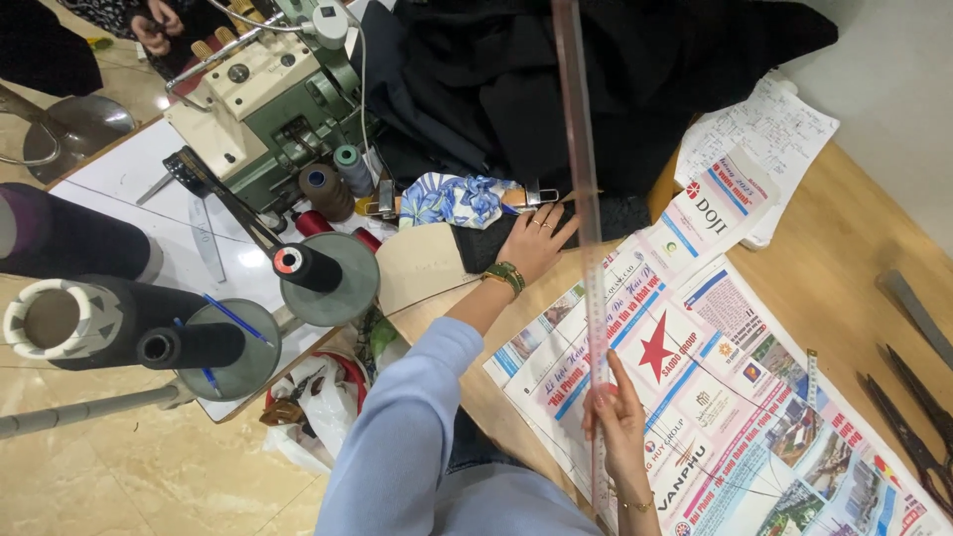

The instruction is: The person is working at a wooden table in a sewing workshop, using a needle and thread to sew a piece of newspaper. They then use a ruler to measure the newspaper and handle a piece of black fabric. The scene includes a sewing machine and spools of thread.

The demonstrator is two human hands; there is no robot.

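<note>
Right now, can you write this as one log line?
left hand: flat on black fabric | right hand: holding clear ruler | under ruler: newspaper on table

Single head-worn view, steeply downward and close over the wooden table (844, 248) and newspaper (715, 397).

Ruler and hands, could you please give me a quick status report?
Right hand pinches the long clear ruler, laid over the newspaper. Left hand flat on dark fabric at the table edge. Scissors lie apart, far right.
</note>
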